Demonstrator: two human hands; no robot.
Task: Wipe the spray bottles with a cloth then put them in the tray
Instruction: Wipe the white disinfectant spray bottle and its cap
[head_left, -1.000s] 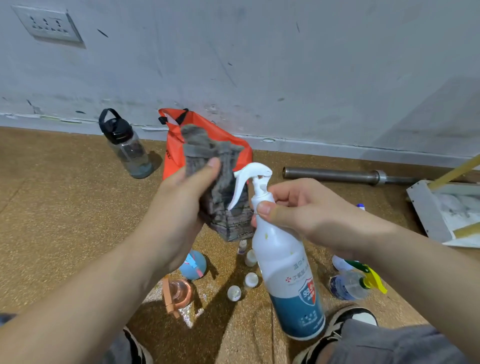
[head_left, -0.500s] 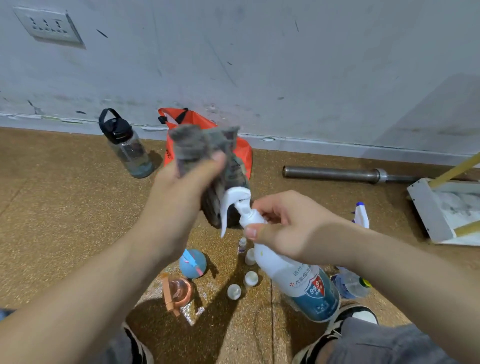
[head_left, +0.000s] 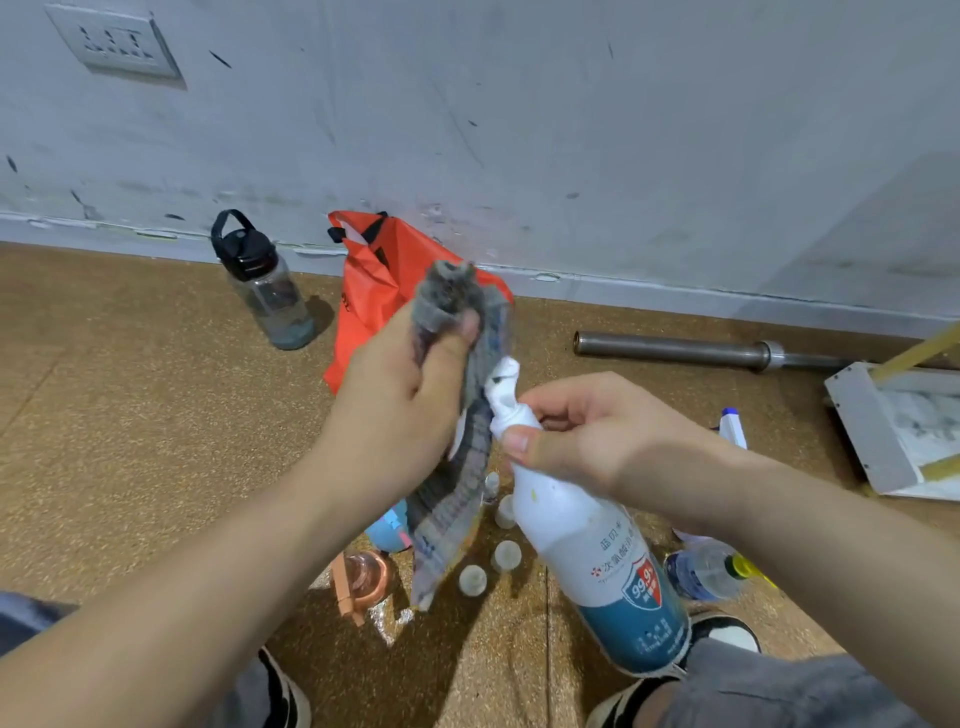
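the bottle (head_left: 597, 540) is gripped at the neck by the right hand (head_left: 587, 436) and held tilted above the floor (head_left: 130, 415); the cloth (head_left: 452, 499) is clutched in the left hand (head_left: 400, 400) and pressed against its trigger head. wiping is judged to be under way. other spray bottles (head_left: 706, 571) lie on the floor, and none is seen in the visible part of the tray (head_left: 867, 431).

Forearms reach forward, left hand (head_left: 400, 395) gripping the cloth (head_left: 451, 514), right hand (head_left: 587, 441) gripping the spray bottle (head_left: 597, 551).
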